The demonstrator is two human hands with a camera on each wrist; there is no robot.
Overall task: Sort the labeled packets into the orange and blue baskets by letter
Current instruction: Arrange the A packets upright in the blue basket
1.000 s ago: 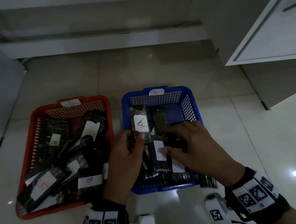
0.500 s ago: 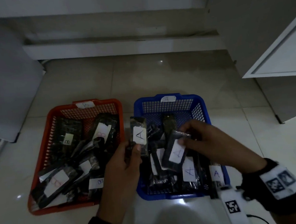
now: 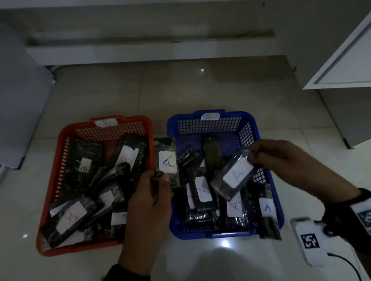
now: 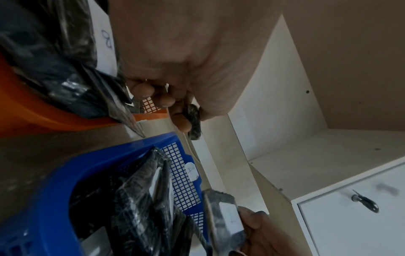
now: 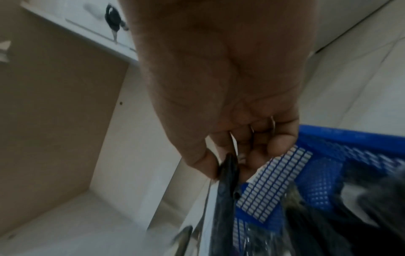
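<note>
An orange basket [image 3: 104,125] tagged B sits on the floor at the left, and a blue basket [image 3: 253,122] tagged A stands beside it on the right; both hold several black packets with white letter labels. My left hand [image 3: 150,200] pinches a packet labeled A [image 3: 167,161] upright between the two baskets. My right hand [image 3: 275,156] grips the top end of another packet labeled A [image 3: 233,174], tilted above the blue basket. In the left wrist view my left fingers [image 4: 166,100] curl round the packet's edge [image 4: 194,121]. Thumb and fingers of my right hand [image 5: 230,155] clamp the dark packet [image 5: 228,176].
A white cabinet door [image 3: 350,63] stands at the right and a grey cabinet [image 3: 7,91] at the left. A low white step [image 3: 147,53] runs along the back. One packet labeled A [image 3: 267,213] hangs over the blue basket's front right corner.
My right hand has lifted a packet out of the blue basket and drawn it up and to the right. My left hand has kept hold of its A packet, shifting slightly left.
</note>
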